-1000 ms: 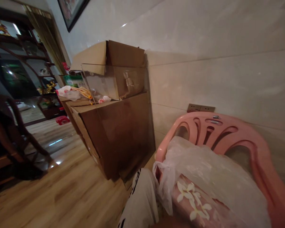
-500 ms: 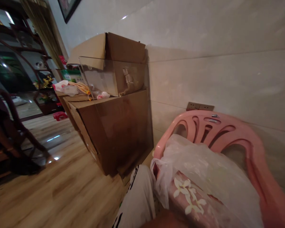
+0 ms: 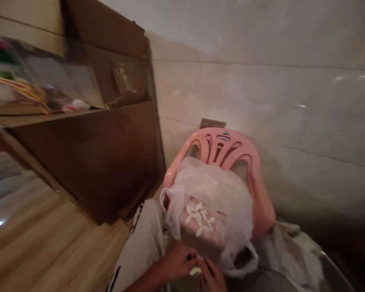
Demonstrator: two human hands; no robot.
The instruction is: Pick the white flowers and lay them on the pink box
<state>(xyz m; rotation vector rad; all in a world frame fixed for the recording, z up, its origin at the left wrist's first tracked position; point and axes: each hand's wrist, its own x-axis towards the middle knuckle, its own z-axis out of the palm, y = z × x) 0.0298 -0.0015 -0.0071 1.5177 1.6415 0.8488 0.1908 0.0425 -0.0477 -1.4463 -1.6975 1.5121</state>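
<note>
Low in the picture, my left hand (image 3: 178, 260) has its fingers closed in a pinch, meeting my right hand (image 3: 212, 275), whose fingers are pressed together too. Between them shows a small pale yellow-white piece (image 3: 195, 271); blur hides its exact kind. Just beyond the hands, white flowers (image 3: 200, 219) with yellowish tints lie on a pink surface. A thin white plastic bag (image 3: 214, 182) is bunched around that surface. All this rests on a pink plastic chair (image 3: 263, 202) facing me, its seat mostly covered.
Cardboard boxes (image 3: 88, 162) stand to the left, with a clear panel and blurred small items on top. Behind the chair is a tiled wall (image 3: 261, 93) with a socket plate (image 3: 213, 123). My trouser leg (image 3: 142, 239) is beside the chair; pale cloth (image 3: 295, 251) lies at right.
The view has swung right and down, so the chair and boxes sit farther left. Both my hands now show together at the bottom; earlier only a blurred bit of skin appeared there.
</note>
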